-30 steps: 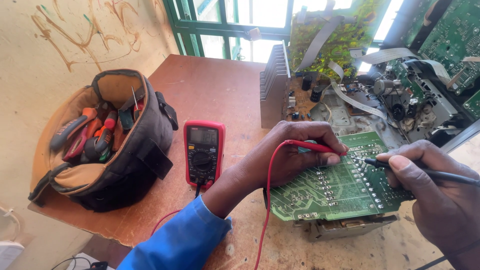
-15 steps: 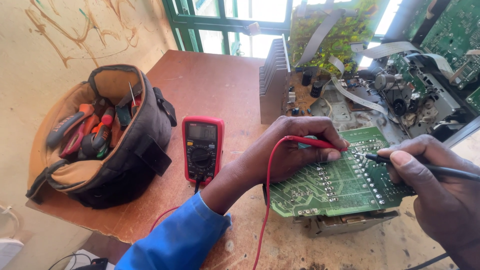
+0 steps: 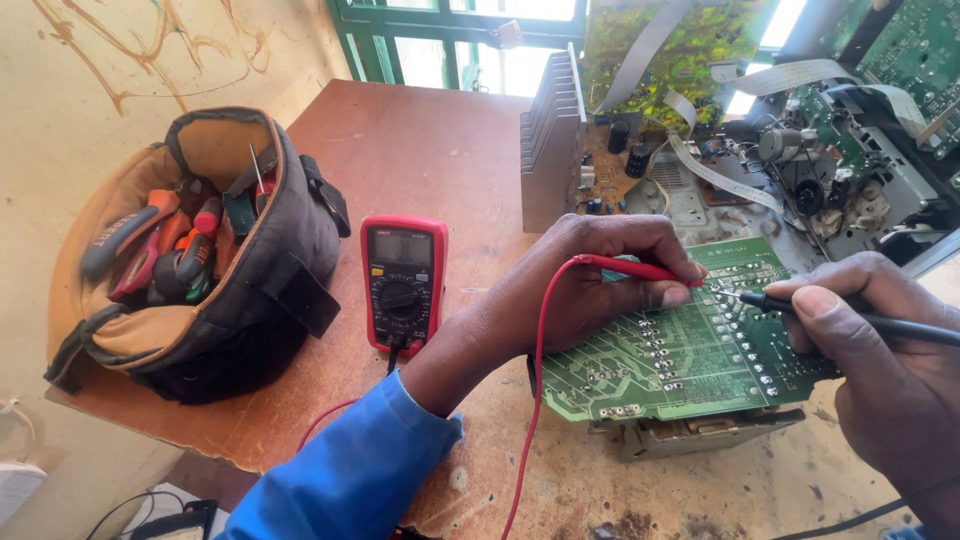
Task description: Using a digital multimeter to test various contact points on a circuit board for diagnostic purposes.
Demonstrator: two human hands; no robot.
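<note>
Both hands press red probe (image 3: 640,269) and black probe (image 3: 850,315) onto green circuit board (image 3: 670,360).

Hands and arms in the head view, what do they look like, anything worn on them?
Both hands are bare: no gloves, rings or watch show. The left hand comes out of a bright blue long sleeve, bunched partway up the forearm. The right hand enters from the frame's right edge, and no sleeve of it is in view.

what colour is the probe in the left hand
Red: the left hand pinches a red probe on the green circuit board, clearest in the head view.
</note>
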